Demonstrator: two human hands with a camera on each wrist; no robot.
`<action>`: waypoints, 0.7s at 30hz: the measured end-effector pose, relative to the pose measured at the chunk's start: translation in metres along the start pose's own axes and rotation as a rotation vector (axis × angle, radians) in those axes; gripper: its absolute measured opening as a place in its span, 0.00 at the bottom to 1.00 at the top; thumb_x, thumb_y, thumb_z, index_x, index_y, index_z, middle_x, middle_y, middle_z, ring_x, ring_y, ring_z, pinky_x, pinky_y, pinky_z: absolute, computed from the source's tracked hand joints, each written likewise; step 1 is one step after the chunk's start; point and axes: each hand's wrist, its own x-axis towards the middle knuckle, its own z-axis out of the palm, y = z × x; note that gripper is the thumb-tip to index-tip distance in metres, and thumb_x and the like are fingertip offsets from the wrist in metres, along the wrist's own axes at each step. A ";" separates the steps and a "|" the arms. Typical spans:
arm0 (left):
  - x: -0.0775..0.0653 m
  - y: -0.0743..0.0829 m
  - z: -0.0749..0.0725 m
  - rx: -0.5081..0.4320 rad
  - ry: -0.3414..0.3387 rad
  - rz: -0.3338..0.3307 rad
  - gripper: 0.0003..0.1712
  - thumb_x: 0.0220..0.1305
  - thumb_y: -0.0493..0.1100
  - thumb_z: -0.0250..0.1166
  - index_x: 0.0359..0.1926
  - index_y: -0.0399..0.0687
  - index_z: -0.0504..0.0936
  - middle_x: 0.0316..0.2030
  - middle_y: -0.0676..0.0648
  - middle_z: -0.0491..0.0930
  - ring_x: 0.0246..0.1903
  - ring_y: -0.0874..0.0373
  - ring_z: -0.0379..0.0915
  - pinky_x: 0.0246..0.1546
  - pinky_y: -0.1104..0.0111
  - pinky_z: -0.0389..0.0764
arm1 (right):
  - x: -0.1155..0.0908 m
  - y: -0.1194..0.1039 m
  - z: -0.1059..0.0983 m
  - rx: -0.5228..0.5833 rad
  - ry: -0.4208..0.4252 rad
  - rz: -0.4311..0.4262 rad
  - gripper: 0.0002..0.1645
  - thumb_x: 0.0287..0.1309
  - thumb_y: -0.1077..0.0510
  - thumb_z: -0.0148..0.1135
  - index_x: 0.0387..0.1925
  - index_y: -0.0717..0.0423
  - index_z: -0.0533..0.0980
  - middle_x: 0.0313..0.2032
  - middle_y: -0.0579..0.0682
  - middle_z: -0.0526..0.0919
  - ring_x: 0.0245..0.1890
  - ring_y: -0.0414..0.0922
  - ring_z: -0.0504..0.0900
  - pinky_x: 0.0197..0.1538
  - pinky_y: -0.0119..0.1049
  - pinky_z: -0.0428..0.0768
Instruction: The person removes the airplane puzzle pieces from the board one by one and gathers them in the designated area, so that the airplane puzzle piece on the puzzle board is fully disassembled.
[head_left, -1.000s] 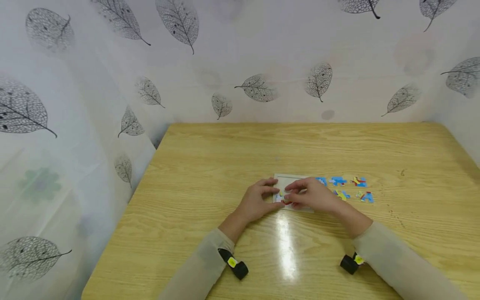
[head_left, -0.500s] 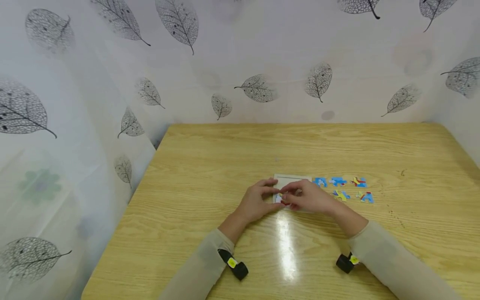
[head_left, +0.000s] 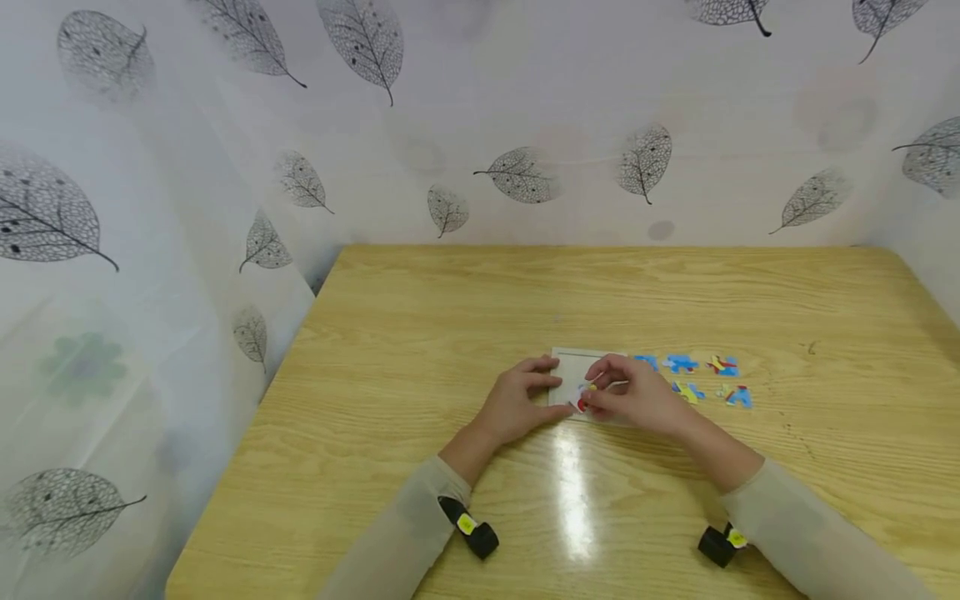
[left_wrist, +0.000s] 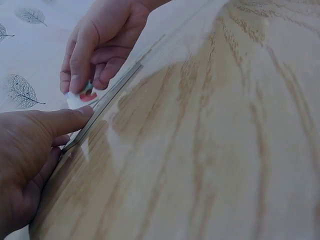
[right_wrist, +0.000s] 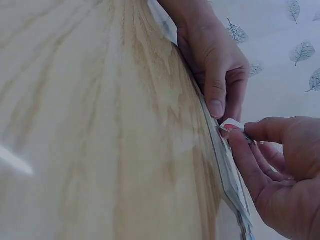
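My right hand (head_left: pixel 637 396) pinches a jigsaw puzzle piece (head_left: pixel 582 402) between thumb and fingers, over a pale flat puzzle tray (head_left: pixel 567 367). The piece shows white, red and a little yellow. In the right wrist view, that puzzle piece (right_wrist: pixel 231 125) is tilted, its edge facing the camera, close to the left thumb. My left hand (head_left: pixel 517 400) holds the tray at its left side, thumb along the near edge and fingers at the left edge. From the left wrist, the thumb (left_wrist: pixel 75 117) lies on the tray's rim. The right hand covers the tray's right part.
Several loose blue, yellow and red puzzle pieces lie right of the tray, among them a blue piece (head_left: pixel 681 363) and a yellow piece (head_left: pixel 688 392). The wooden table (head_left: pixel 420 317) meets a leaf-patterned cloth (head_left: pixel 525 217) at its back and left.
The right hand dips left toward the tray's left corner, then draws back right with the puzzle piece, which now shows more of its face. My left hand stays on the tray.
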 end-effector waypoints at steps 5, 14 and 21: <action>0.001 0.000 -0.001 0.002 -0.007 -0.021 0.27 0.53 0.48 0.78 0.52 0.41 0.86 0.65 0.49 0.75 0.69 0.53 0.67 0.72 0.61 0.67 | -0.016 0.003 -0.014 -0.053 0.034 -0.014 0.20 0.68 0.59 0.61 0.57 0.65 0.74 0.42 0.63 0.81 0.37 0.48 0.89 0.40 0.38 0.89; -0.001 0.001 0.003 -0.002 -0.014 -0.078 0.27 0.53 0.49 0.78 0.53 0.44 0.85 0.66 0.54 0.74 0.71 0.56 0.64 0.73 0.63 0.65 | -0.050 0.012 -0.034 -0.091 0.093 0.011 0.18 0.68 0.59 0.62 0.51 0.70 0.77 0.45 0.63 0.81 0.36 0.42 0.88 0.40 0.36 0.89; -0.003 0.006 0.000 -0.028 -0.020 -0.081 0.27 0.53 0.48 0.78 0.53 0.43 0.85 0.66 0.53 0.74 0.71 0.56 0.64 0.73 0.62 0.65 | -0.063 0.017 -0.036 -0.066 0.128 0.089 0.18 0.67 0.60 0.62 0.49 0.73 0.75 0.43 0.62 0.85 0.34 0.41 0.87 0.39 0.36 0.89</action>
